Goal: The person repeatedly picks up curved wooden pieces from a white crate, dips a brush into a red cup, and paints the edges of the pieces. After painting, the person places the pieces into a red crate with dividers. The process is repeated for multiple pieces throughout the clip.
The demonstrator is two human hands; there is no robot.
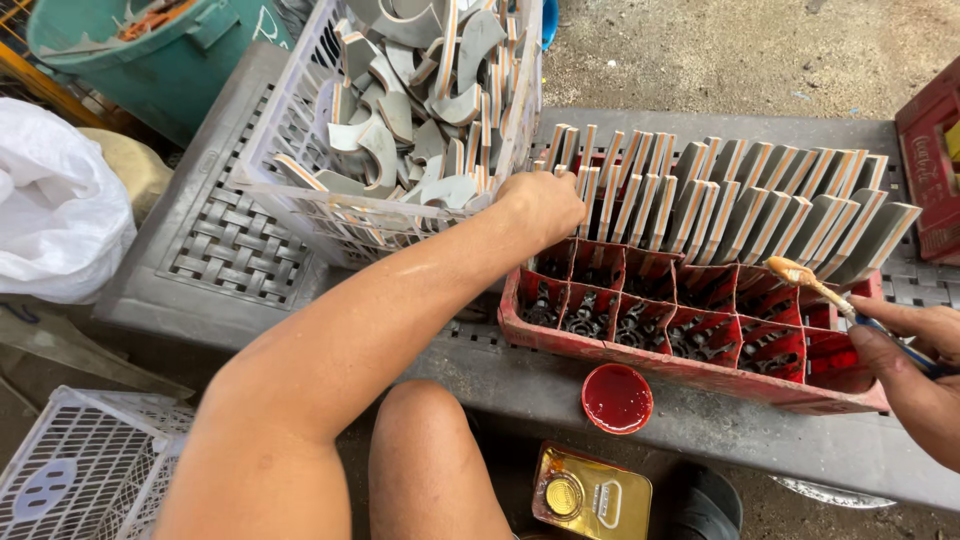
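Left hand [540, 205] on grey pieces [720, 200]; grey plastic bench [240, 240], concrete floor [720, 50].

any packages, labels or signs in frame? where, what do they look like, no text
Rectangular tin can: bottom centre, below the bench; gold, round cap, red-edged label.
Red crate: right edge, on the bench; white printed lettering on its side.
Green bin: top left; white marking near its rim.
White plastic bag: left edge; plain, crumpled.
No screens.

Right hand [915, 375] partly beyond frame edge
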